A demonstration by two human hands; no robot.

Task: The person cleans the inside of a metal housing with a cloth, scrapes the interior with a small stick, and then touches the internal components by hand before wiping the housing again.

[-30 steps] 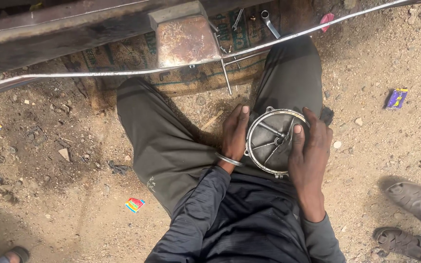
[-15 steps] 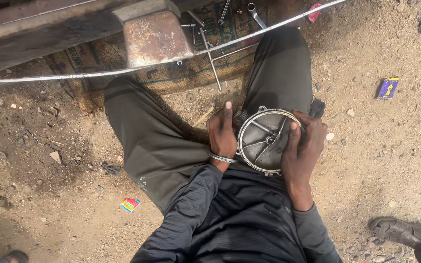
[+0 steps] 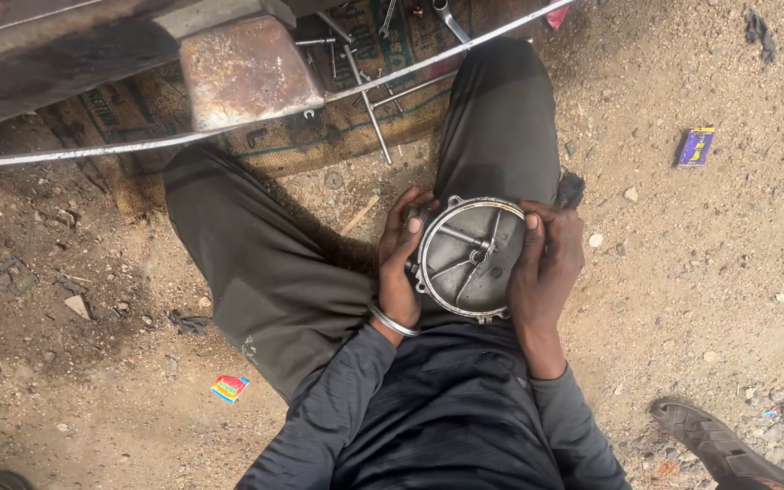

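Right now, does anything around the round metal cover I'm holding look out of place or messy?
Both hands, left hand and right hand, grip the round metal cover squarely. The oddities are on the ground: wrenches lie scattered loose on the sack mat, and small wrappers litter the dirt.

hands (image 3: 401, 263): 2; round metal cover (image 3: 472, 259): 1; wrappers (image 3: 696, 145): 2; sandal (image 3: 723, 445): 1

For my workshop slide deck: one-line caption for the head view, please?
Seated on dirt ground, left hand and right hand grip a round metal cover by opposite edges over the lap.
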